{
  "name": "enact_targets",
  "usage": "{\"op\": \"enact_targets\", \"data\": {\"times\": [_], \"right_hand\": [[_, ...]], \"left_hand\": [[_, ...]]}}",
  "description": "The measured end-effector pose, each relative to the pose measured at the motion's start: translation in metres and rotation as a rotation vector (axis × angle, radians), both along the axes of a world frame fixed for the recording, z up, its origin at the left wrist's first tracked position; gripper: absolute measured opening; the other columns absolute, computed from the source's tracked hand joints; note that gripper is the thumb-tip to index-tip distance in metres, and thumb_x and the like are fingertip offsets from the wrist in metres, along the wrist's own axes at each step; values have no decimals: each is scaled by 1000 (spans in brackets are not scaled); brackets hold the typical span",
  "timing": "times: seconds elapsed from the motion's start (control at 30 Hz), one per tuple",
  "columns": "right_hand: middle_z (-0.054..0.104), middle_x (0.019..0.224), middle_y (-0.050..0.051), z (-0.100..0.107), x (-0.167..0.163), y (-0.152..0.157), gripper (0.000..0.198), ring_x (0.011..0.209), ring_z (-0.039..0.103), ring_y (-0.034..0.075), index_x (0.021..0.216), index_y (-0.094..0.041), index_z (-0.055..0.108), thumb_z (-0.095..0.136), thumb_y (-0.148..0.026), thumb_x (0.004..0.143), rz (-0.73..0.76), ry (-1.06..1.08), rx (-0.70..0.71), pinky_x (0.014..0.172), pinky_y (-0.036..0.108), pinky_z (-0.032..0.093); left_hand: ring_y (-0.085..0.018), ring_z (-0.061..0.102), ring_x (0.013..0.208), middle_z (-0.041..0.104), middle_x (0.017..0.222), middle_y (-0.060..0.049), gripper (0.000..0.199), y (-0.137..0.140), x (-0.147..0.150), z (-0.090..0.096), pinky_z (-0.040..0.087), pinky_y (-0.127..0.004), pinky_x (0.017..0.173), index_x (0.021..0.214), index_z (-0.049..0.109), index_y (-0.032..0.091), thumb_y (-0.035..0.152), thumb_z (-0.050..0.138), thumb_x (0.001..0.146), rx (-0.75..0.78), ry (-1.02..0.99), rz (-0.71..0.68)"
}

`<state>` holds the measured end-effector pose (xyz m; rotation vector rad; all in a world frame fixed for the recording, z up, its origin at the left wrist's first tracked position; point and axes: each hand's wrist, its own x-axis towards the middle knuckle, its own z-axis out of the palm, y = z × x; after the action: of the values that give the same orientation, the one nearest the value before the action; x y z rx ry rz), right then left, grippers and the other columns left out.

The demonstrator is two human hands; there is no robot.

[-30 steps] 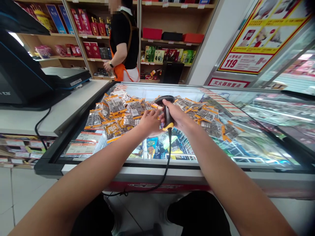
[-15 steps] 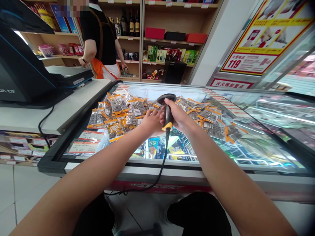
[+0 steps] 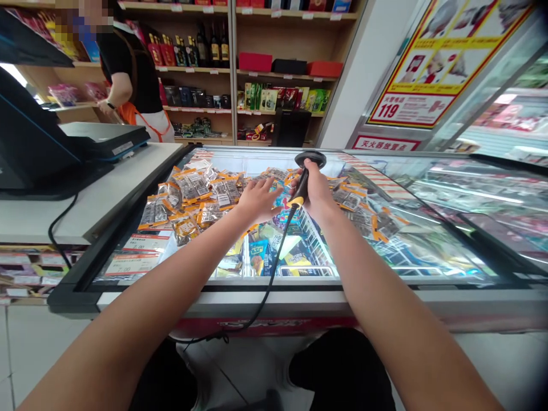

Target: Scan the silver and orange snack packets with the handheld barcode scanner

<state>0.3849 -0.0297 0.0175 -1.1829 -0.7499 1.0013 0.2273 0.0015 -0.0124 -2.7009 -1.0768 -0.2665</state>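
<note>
My right hand [image 3: 317,185] is wrapped round the handle of a black and yellow barcode scanner [image 3: 302,181], its head pointing away from me. A black cable runs from the handle down over the freezer's front edge. My left hand [image 3: 260,200] is stretched palm down with its fingers spread, just left of the scanner, over the glass. Snack packets [image 3: 194,185] with orange edges lie heaped on the glass left of that hand. A second group of the same packets [image 3: 353,197] lies to the right of the scanner. Whether my left fingertips touch any packet I cannot tell.
The chest freezer [image 3: 240,298] holds bagged goods in wire baskets under its glass. On the left, a counter [image 3: 141,177] carries a black checkout machine [image 3: 34,137]. Behind, a person in a black top [image 3: 132,74] stands by shelves [image 3: 282,34] of bottles and boxes.
My right hand has moved the scanner slightly right and away from my left hand. My left fingers have spread out. The person behind appears further left as the view shifts.
</note>
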Motion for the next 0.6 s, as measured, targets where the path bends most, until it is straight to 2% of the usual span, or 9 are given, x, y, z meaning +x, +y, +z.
{"op": "enact_targets", "data": {"times": [0.1, 0.27, 0.37, 0.5, 0.6], "right_hand": [[57, 56, -3, -1, 2, 0, 35, 40, 56, 13, 86, -23, 52, 55, -55, 99, -27, 52, 28, 40, 23, 46], [56, 54, -3, 4, 8, -2, 32, 42, 57, 13, 82, -22, 52, 54, -48, 101, -50, 77, 31, 43, 23, 49], [55, 54, -3, 6, 15, -3, 34, 42, 56, 12, 80, -23, 50, 55, -49, 101, -78, 114, 44, 44, 23, 50], [56, 55, -3, 7, 20, 0, 32, 42, 56, 13, 81, -23, 50, 53, -46, 102, -87, 141, 38, 44, 24, 51], [56, 55, -3, 6, 22, 2, 31, 42, 57, 14, 81, -23, 51, 54, -47, 100, -78, 135, 59, 43, 25, 50]], "left_hand": [[-35, 34, 150, 36, 166, -13, 63, 3, 0, -5, 30, -53, 117, 154, 46, 27, 61, 33, 102, -101, 89, 47], [-34, 47, 139, 51, 152, -15, 50, -15, -10, 2, 40, -50, 105, 146, 56, 27, 43, 31, 106, -26, 154, 121], [-35, 51, 133, 55, 146, -16, 47, -23, -17, 9, 42, -49, 101, 143, 58, 25, 37, 32, 105, -18, 202, 144], [-38, 51, 131, 55, 144, -18, 49, -27, -26, 21, 41, -53, 103, 142, 58, 23, 44, 43, 100, -37, 260, 170], [-40, 49, 133, 55, 144, -18, 49, -27, -26, 32, 41, -55, 104, 133, 64, 23, 51, 45, 97, -70, 285, 190]]}}
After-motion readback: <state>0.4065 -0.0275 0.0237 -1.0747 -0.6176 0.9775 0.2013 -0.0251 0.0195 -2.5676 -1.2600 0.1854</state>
